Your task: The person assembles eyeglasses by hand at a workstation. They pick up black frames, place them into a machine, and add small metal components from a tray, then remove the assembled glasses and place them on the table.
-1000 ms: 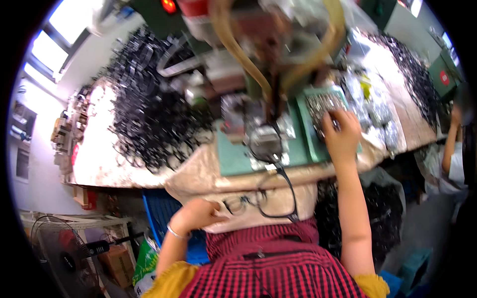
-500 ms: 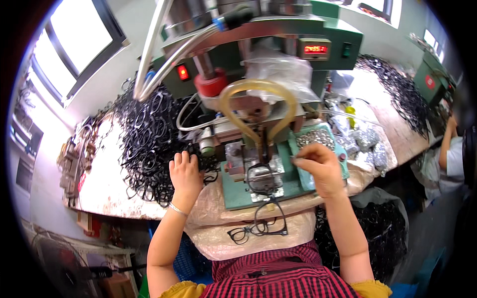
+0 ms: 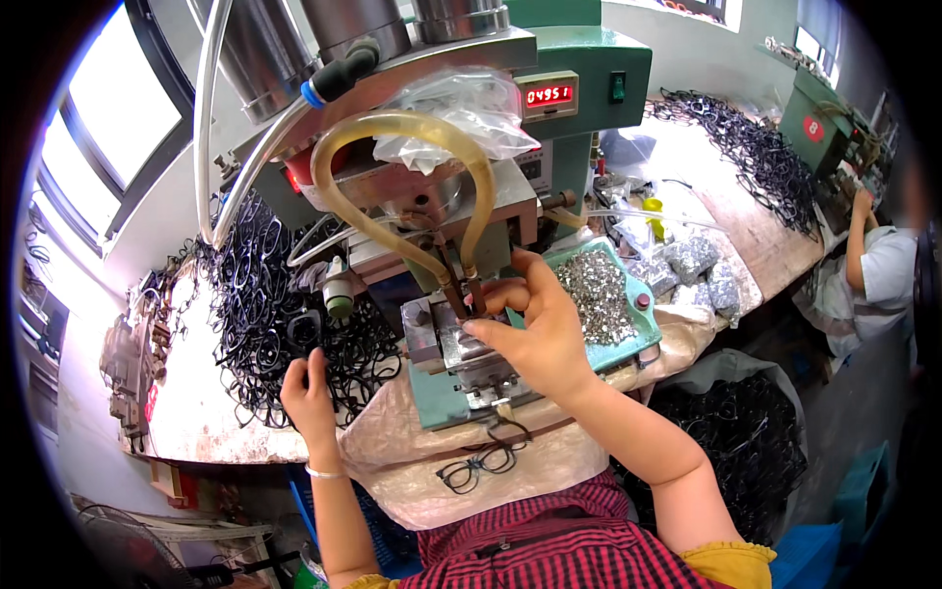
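My right hand (image 3: 535, 324) is at the metal jig (image 3: 461, 348) of a green press machine (image 3: 491, 118), its fingertips pinched under the machine's head, on something too small to make out. My left hand (image 3: 309, 388) reaches into a big heap of black eyeglass frames (image 3: 265, 304) on the table's left side and touches one of them. A finished pair of black glasses (image 3: 476, 466) lies on the cloth at the table's front edge, near my body. A green tray of small metal parts (image 3: 599, 290) sits just right of my right hand.
A curved yellowish hose (image 3: 392, 137) and grey tubes hang from the machine. Bags of small metal parts (image 3: 687, 265) lie to the right. More black frames (image 3: 756, 157) cover the far right of the bench, where another person (image 3: 878, 275) sits at a second machine. Bins of frames (image 3: 746, 452) stand below.
My right hand moved from the tray of metal parts to the jig under the machine's head. My left hand went from near my body up into the heap of black frames.
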### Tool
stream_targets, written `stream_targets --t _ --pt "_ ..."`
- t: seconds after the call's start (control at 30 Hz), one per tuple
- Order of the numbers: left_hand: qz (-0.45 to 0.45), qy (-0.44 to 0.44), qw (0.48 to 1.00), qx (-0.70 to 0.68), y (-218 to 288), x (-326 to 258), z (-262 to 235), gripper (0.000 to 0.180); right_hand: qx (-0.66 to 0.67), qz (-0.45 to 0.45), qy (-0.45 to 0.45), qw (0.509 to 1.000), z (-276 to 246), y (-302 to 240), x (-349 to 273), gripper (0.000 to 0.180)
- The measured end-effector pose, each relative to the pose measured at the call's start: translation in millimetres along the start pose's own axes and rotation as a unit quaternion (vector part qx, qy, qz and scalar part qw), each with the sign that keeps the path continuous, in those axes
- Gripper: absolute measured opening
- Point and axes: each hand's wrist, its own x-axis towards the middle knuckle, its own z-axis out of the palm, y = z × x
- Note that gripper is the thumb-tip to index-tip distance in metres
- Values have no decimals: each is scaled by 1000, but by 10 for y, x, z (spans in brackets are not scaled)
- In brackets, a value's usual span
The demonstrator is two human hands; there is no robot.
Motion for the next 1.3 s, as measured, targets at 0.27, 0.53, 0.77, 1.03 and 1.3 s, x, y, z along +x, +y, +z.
stream_targets --t 0.27,0.53,0.77,1.03,1.3 --pt "229 -37 890 -392 1503 -334 -151 25 18 43 -7 999 -19 -56 36 69" --pt "290 -60 906 -304 1781 35 269 14 -122 111 -67 984 -108 -202 214 68" --pt "259 -115 889 -358 1726 -194 136 9 32 206 -92 974 -162 -397 258 68" --pt "521 -237 812 -116 1404 -451 507 20 -279 -30 109 954 -912 63 134 44" --pt "492 -261 822 -116 1337 -502 539 19 -656 -145 85 736 -1315 578 -96 24"
